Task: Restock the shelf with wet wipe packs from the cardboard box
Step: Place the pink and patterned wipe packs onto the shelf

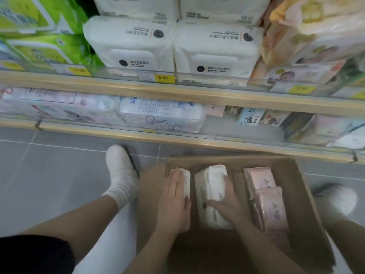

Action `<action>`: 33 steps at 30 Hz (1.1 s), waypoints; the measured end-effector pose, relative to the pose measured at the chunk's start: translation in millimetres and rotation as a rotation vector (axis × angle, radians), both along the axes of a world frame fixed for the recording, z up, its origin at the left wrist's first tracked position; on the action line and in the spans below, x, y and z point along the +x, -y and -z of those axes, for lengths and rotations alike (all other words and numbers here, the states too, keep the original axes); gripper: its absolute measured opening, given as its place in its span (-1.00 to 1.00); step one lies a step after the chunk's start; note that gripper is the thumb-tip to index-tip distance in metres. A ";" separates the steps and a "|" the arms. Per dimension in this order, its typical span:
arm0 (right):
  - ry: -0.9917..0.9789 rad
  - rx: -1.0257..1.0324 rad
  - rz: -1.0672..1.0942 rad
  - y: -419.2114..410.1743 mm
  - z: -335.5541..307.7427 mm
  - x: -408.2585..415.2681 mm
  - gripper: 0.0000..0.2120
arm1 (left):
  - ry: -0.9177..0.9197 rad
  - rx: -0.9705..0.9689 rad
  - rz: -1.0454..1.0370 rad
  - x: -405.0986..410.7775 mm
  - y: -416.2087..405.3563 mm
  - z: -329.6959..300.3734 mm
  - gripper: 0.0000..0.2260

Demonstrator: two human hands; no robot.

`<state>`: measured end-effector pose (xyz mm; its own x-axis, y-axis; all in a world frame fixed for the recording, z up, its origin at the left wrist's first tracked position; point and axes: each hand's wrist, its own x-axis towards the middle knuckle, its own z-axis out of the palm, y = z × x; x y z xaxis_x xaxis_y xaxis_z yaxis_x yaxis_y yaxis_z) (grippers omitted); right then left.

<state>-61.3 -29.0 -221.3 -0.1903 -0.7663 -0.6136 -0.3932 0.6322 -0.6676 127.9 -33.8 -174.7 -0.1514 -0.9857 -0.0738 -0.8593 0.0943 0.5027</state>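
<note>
Your left hand (174, 196) lies flat, fingers straight and together, on a white wet wipe pack (184, 181) at the left end of the cardboard box (308, 194), thumb tucked down its right side. Your right hand (227, 204) is spread wide over the middle white pack (211, 192), thumb across its near face and fingers curled down its right side, so it grips that pack. Both white packs stand on edge, near each other but apart. At 3 o'clock from the right hand, two pink packs (266, 198) stand in the right part of the box, one in front of the other.

The box sits on grey floor tiles (49, 175) at the foot of the shelf (177, 91). At 12 o'clock from the box, the upper tier holds large white wipe bundles (177, 42) behind a yellow price tag (165, 78) (it reads 8.90). Green packs (39, 36) stand at 10 o'clock. A white-socked foot (120, 171) rests at 9 o'clock from the box.
</note>
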 end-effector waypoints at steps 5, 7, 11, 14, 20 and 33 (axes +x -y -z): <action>0.144 -0.009 0.015 -14.6 -28.9 -59.0 0.00 | -0.047 0.414 -0.300 -31.0 -1.4 20.3 -0.06; 0.175 0.016 0.032 -19.6 -39.3 -75.0 -0.06 | -0.055 0.491 -0.382 -38.5 1.4 25.5 0.01; 0.161 0.038 0.106 -26.2 -47.5 -91.0 -0.14 | -0.026 0.361 -0.223 -66.1 2.5 19.5 -0.10; 0.261 0.037 0.140 -25.3 -54.9 -96.4 -0.22 | -0.360 0.526 -0.107 -83.8 7.2 3.4 -0.19; 0.521 -0.017 0.124 -20.9 -80.4 -90.7 -0.24 | -0.967 1.070 -0.159 -88.6 14.4 -28.5 -0.80; -0.518 -0.275 -0.931 42.8 -156.1 -89.7 0.09 | -0.248 0.680 0.396 -66.8 46.1 -56.6 -0.13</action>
